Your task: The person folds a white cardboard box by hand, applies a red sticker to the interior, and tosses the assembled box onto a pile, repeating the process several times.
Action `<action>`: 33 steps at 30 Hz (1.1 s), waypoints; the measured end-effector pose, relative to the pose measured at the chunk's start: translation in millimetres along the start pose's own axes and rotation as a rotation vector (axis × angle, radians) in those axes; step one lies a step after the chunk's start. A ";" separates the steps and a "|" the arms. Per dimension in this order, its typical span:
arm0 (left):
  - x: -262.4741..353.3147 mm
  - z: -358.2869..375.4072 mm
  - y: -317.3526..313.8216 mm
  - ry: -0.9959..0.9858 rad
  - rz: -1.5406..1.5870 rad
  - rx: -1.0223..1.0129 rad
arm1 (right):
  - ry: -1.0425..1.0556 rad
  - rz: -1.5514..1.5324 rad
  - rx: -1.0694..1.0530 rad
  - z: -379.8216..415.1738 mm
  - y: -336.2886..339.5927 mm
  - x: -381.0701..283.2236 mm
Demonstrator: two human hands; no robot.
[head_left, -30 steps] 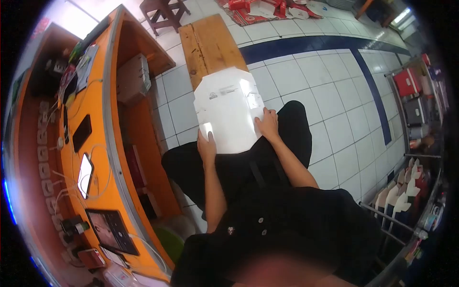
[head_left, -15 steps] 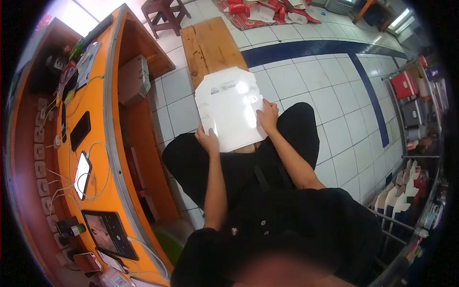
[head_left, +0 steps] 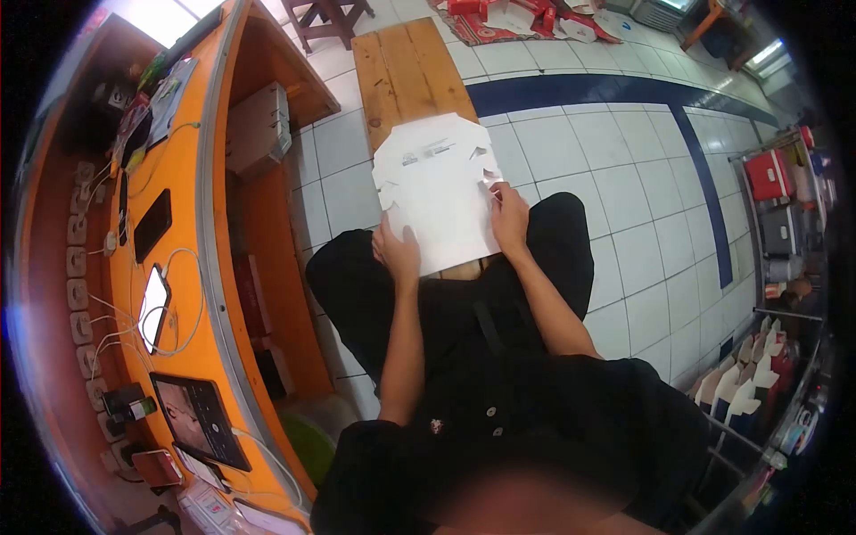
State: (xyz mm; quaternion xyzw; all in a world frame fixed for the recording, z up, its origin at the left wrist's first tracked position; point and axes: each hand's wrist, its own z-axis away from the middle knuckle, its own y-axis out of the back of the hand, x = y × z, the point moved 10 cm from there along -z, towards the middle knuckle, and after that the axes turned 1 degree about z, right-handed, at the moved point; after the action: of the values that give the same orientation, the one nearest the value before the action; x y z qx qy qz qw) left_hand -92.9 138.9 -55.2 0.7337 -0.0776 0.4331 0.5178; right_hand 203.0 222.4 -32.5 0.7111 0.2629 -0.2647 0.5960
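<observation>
A white die-cut cardboard sheet (head_left: 439,192) with small grey print near its far edge lies over the near end of a wooden bench (head_left: 415,71), between my knees. My left hand (head_left: 398,250) grips the sheet's left edge, thumb on top and fingers at the side. At the right edge, my right hand (head_left: 509,217) has its fingers closed on the sheet beside small bent flaps. Part of the fingers of both hands is hidden at the edges.
An orange desk (head_left: 192,232) on the left holds phones, cables and a tablet (head_left: 201,419). A stool (head_left: 325,20) stands beyond. Red and white cardboard pieces (head_left: 526,16) lie on a mat. On the right is a metal rack (head_left: 789,316) with boxes.
The sheet's side flaps have bent up, more clearly on the right. Both hands have shifted slightly along its edges. The camera view has moved a little.
</observation>
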 end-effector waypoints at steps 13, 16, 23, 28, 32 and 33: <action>-15.0 -19.2 2.3 0.150 0.443 -0.208 | -0.404 -0.944 -0.119 -27.6 4.0 12.1; -18.6 -15.0 11.7 0.205 0.510 -0.046 | -0.526 -1.104 -0.139 -19.6 -3.1 19.6; -0.5 -16.4 -2.4 0.258 0.647 -0.382 | -0.022 -0.863 -0.090 -39.1 77.0 -62.6; -1.7 -15.9 -10.3 0.207 0.679 -0.226 | 0.069 -0.788 -0.104 -37.5 103.4 -135.0; -17.1 -17.2 -15.1 0.241 0.799 -0.218 | 0.046 -0.775 0.027 -40.6 103.6 -132.8; -16.0 -19.5 -14.1 0.246 0.814 -0.206 | 0.029 -0.762 0.067 -43.1 104.6 -124.4</action>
State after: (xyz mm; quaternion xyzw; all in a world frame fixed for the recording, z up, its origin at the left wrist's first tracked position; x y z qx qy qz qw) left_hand -105.6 156.1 -74.7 0.5308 -0.3410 0.6758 0.3811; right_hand 188.1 241.9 133.8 0.5851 0.5079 -0.4656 0.4276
